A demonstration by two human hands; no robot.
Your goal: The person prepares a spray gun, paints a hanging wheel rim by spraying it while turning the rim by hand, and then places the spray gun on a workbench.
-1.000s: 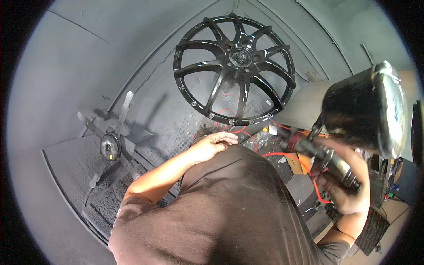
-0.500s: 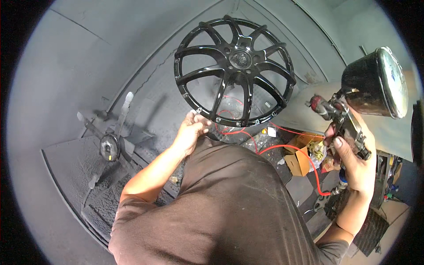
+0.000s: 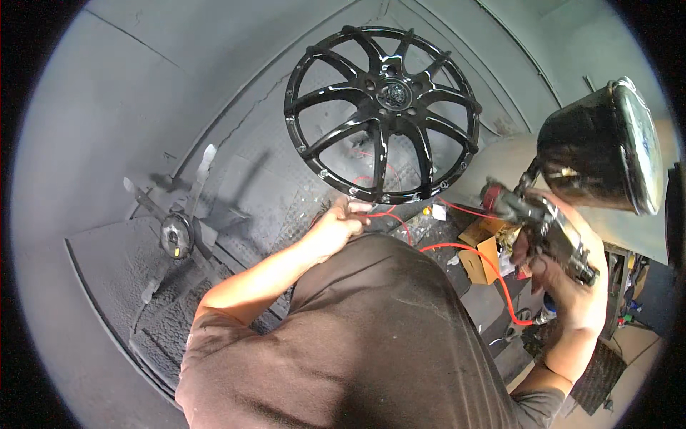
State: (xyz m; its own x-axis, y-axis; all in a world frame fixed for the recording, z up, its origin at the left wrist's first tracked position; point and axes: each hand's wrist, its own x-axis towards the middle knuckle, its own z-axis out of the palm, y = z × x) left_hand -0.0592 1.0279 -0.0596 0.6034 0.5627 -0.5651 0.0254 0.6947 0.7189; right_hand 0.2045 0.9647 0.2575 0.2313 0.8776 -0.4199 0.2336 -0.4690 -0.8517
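Note:
A glossy black multi-spoke wheel rim (image 3: pixel 382 121) is held up in front of me, its face tilted toward me. At its lower edge is my left hand (image 3: pixel 337 230), fingers curled against the rim; the fingertips are partly hidden. My right hand (image 3: pixel 572 286) is closed around a spray gun (image 3: pixel 547 229), to the right of the wheel and apart from it. The gun's red-ringed nozzle end points left toward the wheel. A large dark paint cup (image 3: pixel 586 161) sits on top of the gun, and a red hose (image 3: pixel 493 272) runs from its handle.
To the left stands a paint-crusted stand with several arms (image 3: pixel 177 236), beside a dark, rough-coated board (image 3: pixel 107 279). An open cardboard box (image 3: pixel 480 264) with crumpled stuff lies on the floor beyond the hose. Grey walls (image 3: pixel 143 86) close in the left and back.
The wheel has turned counterclockwise, its lower edge going right. My left hand has moved right along with that edge. The spray gun has shifted slightly left and down.

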